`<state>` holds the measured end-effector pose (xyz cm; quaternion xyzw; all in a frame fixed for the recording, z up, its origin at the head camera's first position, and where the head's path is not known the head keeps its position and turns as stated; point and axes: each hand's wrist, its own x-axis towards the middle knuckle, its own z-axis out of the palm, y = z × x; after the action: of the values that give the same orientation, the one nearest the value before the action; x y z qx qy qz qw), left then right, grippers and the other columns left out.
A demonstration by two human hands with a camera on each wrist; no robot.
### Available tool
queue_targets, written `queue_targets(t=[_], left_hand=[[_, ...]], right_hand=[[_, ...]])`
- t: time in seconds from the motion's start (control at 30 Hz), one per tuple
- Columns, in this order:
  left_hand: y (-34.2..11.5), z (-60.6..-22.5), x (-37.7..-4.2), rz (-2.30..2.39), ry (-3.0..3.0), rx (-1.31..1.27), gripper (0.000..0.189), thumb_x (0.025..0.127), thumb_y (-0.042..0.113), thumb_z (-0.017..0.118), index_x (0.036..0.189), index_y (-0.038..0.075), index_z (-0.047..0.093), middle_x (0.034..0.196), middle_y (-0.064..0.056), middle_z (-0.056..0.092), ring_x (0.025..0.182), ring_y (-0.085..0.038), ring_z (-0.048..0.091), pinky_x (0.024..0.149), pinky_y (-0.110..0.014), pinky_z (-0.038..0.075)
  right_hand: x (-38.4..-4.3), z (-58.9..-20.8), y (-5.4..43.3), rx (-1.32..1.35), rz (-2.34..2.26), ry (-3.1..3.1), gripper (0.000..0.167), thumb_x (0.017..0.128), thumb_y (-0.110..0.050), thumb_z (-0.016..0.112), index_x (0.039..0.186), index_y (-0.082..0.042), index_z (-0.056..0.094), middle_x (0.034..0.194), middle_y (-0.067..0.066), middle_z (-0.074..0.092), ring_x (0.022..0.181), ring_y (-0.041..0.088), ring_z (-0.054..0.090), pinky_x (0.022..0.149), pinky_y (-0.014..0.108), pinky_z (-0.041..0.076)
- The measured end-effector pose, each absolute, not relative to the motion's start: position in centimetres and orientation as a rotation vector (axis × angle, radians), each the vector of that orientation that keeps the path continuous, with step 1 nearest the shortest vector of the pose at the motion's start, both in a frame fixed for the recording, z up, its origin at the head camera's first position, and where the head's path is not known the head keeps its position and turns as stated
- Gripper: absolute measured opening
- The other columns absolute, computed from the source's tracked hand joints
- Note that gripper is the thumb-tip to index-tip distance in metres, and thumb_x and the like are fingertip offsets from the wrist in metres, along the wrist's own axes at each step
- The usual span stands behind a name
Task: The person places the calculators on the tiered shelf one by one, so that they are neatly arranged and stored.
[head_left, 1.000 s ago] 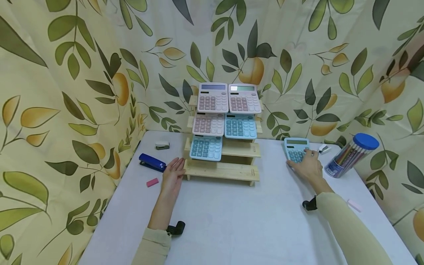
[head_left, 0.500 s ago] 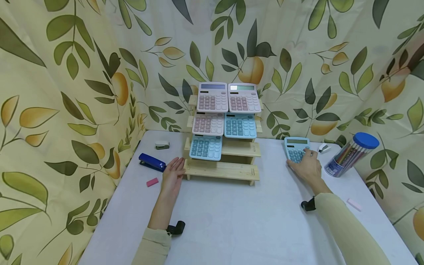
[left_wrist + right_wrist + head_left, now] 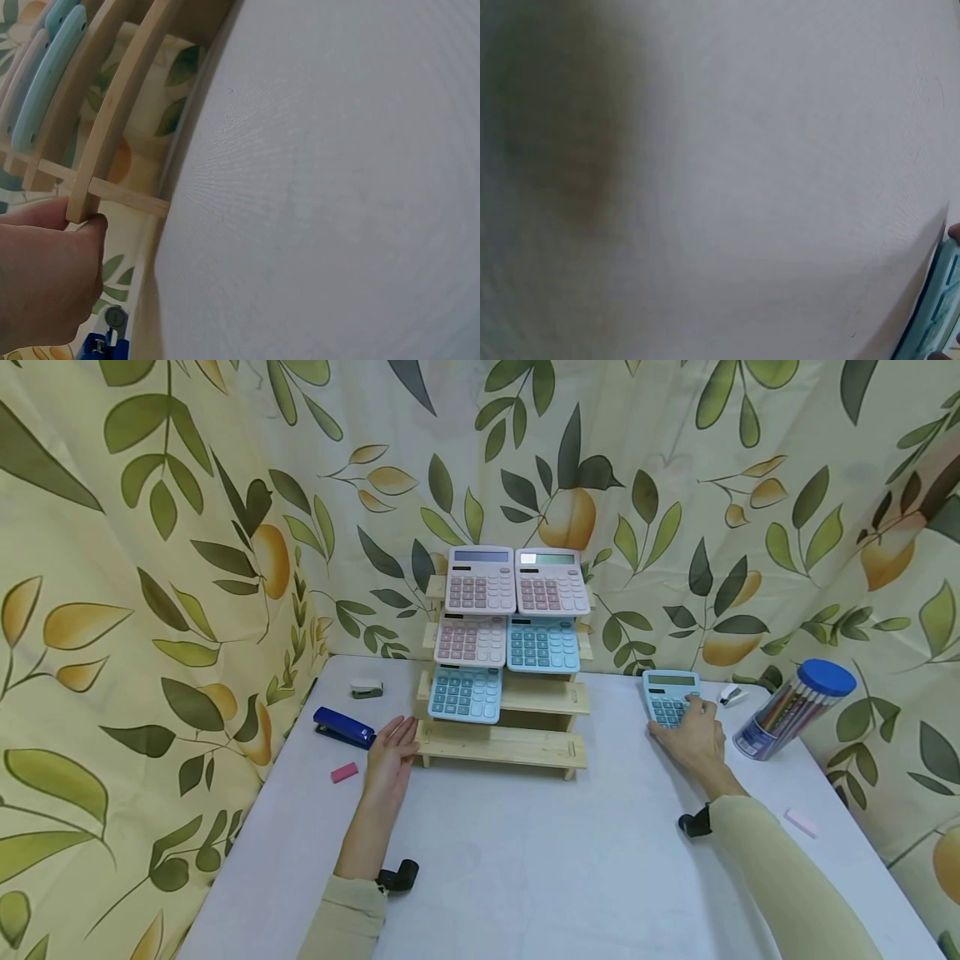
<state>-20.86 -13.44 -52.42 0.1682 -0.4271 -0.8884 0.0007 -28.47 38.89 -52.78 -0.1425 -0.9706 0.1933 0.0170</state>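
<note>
A wooden tiered stand [image 3: 498, 745] stands at the back middle of the table. My left hand [image 3: 388, 760] is at the left end of its lowest shelf; in the left wrist view, thumb and fingers pinch that plank end. Three pink calculators [image 3: 480, 581] and two blue ones [image 3: 543, 646] lean on the upper tiers. Over to the right, my right hand [image 3: 697, 739] grips another blue calculator [image 3: 670, 692] by its sides, thumb on the left edge, close over the table. Only a corner of this calculator [image 3: 934, 319] and some fingertips show in the right wrist view.
Left of the stand lie a blue stapler [image 3: 343, 727], a small white-and-green stapler [image 3: 367, 689] and a pink eraser [image 3: 344, 772]. A blue-lidded tub of pencils [image 3: 795, 710], a small white object [image 3: 732, 695] and a pale pink eraser [image 3: 802, 823] are at the right. Patterned curtain hangs behind.
</note>
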Motion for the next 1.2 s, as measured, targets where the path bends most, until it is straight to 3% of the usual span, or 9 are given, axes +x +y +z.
queue_targets(t=[0.83, 1.2], left_hand=[[-13.3, -52.4, -20.9, -2.789, -1.338, 0.505, 0.074, 0.095, -0.021, 0.044, 0.162, 0.004, 0.028, 0.163, -0.017, 0.038, 0.151, -0.026, 0.039, 0.122, -0.033, 0.037], [-13.4, -52.2, -20.6, -2.807, -1.329, 0.508, 0.073, 0.097, -0.020, 0.045, 0.163, 0.006, 0.028, 0.164, -0.015, 0.038, 0.151, -0.024, 0.040, 0.120, -0.032, 0.039]], right_hand=[[-28.0, -52.5, 39.1, -0.472, 0.701, -2.929, 0.107, 0.091, -0.049, 0.072, 0.162, 0.005, 0.012, 0.150, 0.040, 0.024, 0.126, 0.063, 0.038, 0.105, 0.073, 0.037], [-26.7, -50.2, 38.2, -0.397, 0.731, -2.808, 0.105, 0.090, -0.049, 0.075, 0.163, 0.000, 0.018, 0.149, 0.037, 0.029, 0.124, 0.060, 0.043, 0.102, 0.073, 0.041]])
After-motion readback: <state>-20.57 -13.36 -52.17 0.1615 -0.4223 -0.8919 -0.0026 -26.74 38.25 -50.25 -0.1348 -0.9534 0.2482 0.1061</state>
